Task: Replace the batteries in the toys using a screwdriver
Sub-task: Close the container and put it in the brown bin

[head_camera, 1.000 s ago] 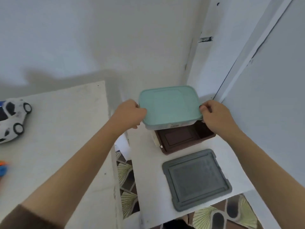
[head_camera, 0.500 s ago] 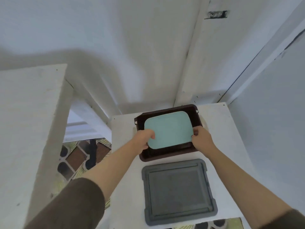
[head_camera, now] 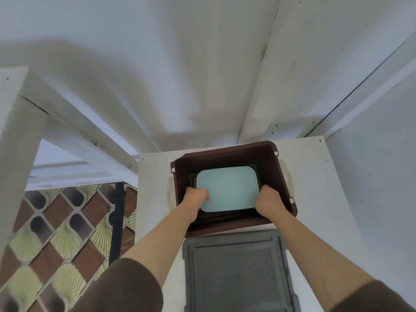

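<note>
Clamping one teal-lidded container inside one brown bin: left grip, right grip; one grey lid nearby.

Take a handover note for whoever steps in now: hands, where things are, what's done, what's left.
Hands: left hand and right hand each grip a side of the teal-lidded box, low inside the brown bin.
In front of it the grey lid lies on the white table.
Done: box in the bin.
Left: let go, probably fit the lid.
Toys, screwdriver, batteries not in view.
</note>
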{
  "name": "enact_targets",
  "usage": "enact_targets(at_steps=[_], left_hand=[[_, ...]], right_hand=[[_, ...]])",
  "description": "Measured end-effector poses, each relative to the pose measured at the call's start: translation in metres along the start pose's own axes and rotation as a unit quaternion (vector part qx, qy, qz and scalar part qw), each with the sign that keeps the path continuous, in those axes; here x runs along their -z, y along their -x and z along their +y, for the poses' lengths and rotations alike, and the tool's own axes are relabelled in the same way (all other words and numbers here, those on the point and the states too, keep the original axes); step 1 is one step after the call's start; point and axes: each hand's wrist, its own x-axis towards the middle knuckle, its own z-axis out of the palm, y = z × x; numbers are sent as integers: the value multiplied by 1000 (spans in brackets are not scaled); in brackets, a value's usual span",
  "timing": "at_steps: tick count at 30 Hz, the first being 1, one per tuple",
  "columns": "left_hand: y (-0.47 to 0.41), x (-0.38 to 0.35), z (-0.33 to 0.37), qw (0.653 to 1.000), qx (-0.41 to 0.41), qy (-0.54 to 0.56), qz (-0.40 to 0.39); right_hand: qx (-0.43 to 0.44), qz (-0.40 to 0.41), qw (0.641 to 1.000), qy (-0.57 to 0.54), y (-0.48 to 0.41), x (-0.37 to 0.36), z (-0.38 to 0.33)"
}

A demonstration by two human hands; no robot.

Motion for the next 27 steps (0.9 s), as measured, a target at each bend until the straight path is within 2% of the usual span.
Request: enact_targets(at_steps=[4, 7, 9, 11, 13, 15, 17, 19, 22, 24, 27], left_hand=[[-1, -3, -4, 997, -28, -62, 39], [23, -6, -9, 970, -161, -160, 85], [49, -5, -23, 936, -293, -150, 129], [73, 2, -45, 873, -400, -140, 241], [84, 9, -78, 816, -434, -125, 361], [85, 17, -114, 802, -423, -114, 407], [79, 22, -143, 825, -360, -121, 418], [73, 23, -165, 874, -245, -131, 399], [64, 25, -187, 951, -89, -118, 271], [62, 25, -195, 977, -13, -128, 168], [61, 22, -199, 980, 1, -159, 123]], right_hand=[[0, -1, 1000, 1, 2, -1, -3], [53, 60, 996, -50, 15, -8, 3], [134, 152, 973, -109, 35, -13, 11], [197, 291, 927, -129, 60, -16, 25], [181, 398, 891, -125, 80, -26, 48], [122, 407, 895, -139, 94, -43, 76], [51, 325, 935, -132, 98, -63, 104], [-20, 190, 979, -73, 99, -81, 131], [-61, 28, 997, 28, 103, -101, 154], [-60, -5, 997, 54, 106, -109, 158], [-65, 35, 997, 6, 108, -115, 158]])
